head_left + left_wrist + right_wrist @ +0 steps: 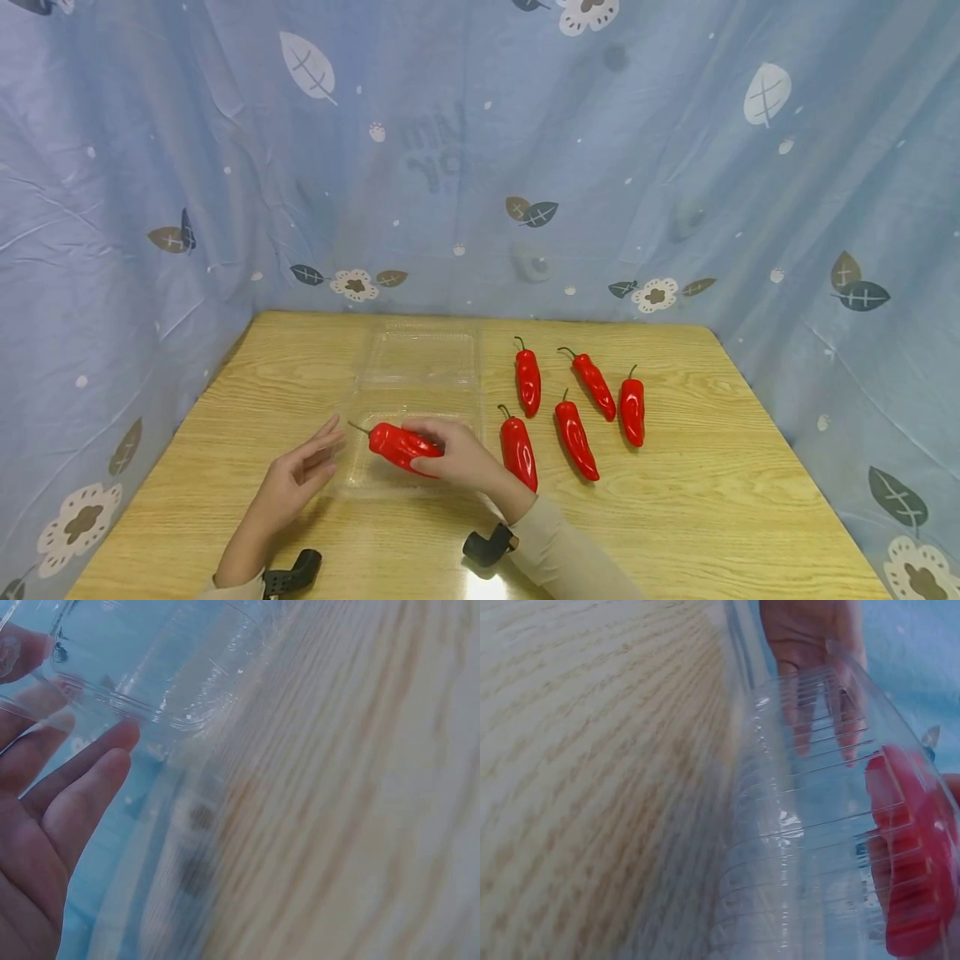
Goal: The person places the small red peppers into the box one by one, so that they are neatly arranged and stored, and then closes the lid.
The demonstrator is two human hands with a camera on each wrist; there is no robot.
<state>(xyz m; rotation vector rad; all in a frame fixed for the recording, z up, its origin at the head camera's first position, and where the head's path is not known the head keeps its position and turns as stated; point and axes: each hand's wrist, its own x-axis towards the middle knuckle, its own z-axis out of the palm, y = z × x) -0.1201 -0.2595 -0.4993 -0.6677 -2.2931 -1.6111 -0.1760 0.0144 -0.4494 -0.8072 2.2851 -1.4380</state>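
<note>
A red chili pepper (pixel 397 444) with a thin dark stem is gripped by my right hand (pixel 465 457) over the near half of a clear plastic clamshell box (pixel 405 408). Its stem points left. In the right wrist view the pepper (pixel 904 840) shows through the box's ribbed clear wall (pixel 780 810). My left hand (pixel 288 483) is at the box's left side, fingers loosely bent and holding nothing. In the left wrist view the fingers of my left hand (pixel 52 780) lie close to the clear plastic (pixel 150 675); whether they touch it I cannot tell.
Several more red peppers (pixel 573 437) lie spread on the wooden table (pixel 712 500), right of the box. The box's lid half (pixel 423 354) lies opened toward the back. A blue patterned curtain (pixel 465 167) hangs behind and along both sides of the table.
</note>
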